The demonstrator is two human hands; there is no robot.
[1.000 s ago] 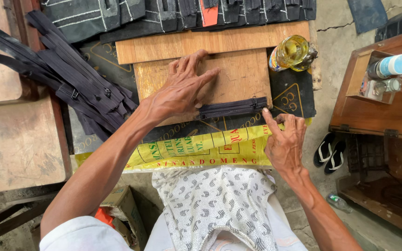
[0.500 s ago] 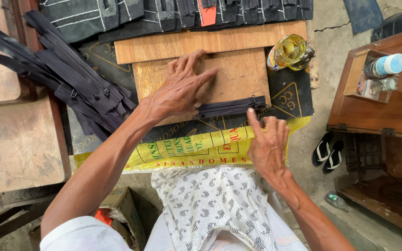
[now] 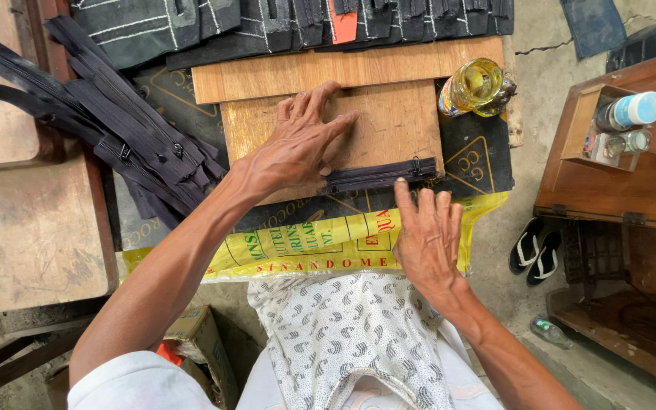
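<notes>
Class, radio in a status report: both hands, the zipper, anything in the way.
Left hand flat on wooden board, at black zipper's end. Right hand open beside zipper, on yellow sack. Yellow bottle clear of hands.

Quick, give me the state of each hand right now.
Left hand: open, flat on the wooden board, holding nothing.
Right hand: open, fingers spread, index fingertip at the black zipper, holding nothing.

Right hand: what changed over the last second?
The right hand slid left along the yellow sack, from the zipper's right end to under its middle. The index finger pointed alone before; now all fingers lie flat and spread, tips just below the zipper. Nothing was gripped or released. The left hand stayed pressed on the board; zipper and jar unmoved.
</notes>
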